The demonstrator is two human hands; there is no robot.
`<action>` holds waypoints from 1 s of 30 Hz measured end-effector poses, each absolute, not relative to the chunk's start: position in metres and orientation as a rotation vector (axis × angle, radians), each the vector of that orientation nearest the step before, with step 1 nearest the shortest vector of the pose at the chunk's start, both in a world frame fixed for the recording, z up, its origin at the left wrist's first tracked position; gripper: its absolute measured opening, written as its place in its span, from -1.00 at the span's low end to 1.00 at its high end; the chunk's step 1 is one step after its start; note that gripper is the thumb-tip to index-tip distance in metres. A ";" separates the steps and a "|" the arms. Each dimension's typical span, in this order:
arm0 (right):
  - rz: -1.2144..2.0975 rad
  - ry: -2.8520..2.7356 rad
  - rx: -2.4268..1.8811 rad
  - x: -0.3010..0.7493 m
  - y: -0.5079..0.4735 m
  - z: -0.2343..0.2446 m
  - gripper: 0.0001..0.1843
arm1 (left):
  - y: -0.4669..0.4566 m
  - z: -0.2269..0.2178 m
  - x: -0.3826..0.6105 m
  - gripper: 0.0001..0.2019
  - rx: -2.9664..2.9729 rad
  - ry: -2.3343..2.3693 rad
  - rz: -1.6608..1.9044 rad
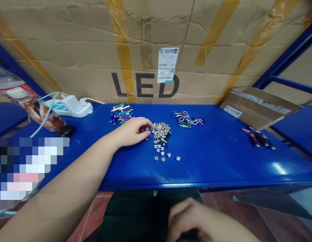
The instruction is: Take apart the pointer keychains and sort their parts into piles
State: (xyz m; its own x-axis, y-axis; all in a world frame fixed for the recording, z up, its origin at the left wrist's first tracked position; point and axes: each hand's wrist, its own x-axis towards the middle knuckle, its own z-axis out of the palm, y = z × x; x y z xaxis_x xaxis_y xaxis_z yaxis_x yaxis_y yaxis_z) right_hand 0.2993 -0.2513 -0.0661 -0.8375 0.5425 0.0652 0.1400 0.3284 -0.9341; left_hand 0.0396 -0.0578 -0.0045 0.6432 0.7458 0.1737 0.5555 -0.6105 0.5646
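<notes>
My left hand (135, 131) reaches over the blue table, its fingers curled and apart from the thumb. The fingertips are at the left edge of a pile of small round silver caps (161, 128); some show a slot. A small dark piece (146, 138) shows just under the thumb, partly hidden. Among the caps lie a short black tube (167, 136) and thin silver pieces. Beyond my left hand are several coloured metal tubes (124, 112), partly covered by it. My right hand (186, 218) hangs in front of the table edge over my lap, blurred, with its fingers bent.
Several coloured carabiners (187, 119) lie at the back of the table (221, 161). To the right are small torch-like pieces (259, 138) and a cardboard box (259, 107). A tilted bottle (50, 119) and a power strip (80, 109) are at left. A large carton (95, 50) stands behind.
</notes>
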 end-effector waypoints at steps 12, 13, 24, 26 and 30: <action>0.419 -2.523 -1.239 0.327 -0.126 0.011 -0.86 | -0.063 0.001 0.034 -0.76 2.260 1.013 0.339; 0.440 -2.586 -1.208 0.325 -0.119 0.011 -0.84 | -0.063 0.000 0.035 -0.76 2.251 1.001 0.340; 0.409 -2.785 -1.026 0.318 -0.070 0.015 -0.71 | -0.065 -0.006 0.041 -0.70 2.144 0.923 0.421; 0.473 -2.848 -0.957 0.316 -0.061 0.012 -0.72 | -0.065 -0.006 0.041 -0.68 2.142 0.928 0.446; 0.576 -2.902 -0.838 0.311 -0.052 0.009 -0.77 | -0.064 -0.008 0.043 -0.67 2.119 0.964 0.467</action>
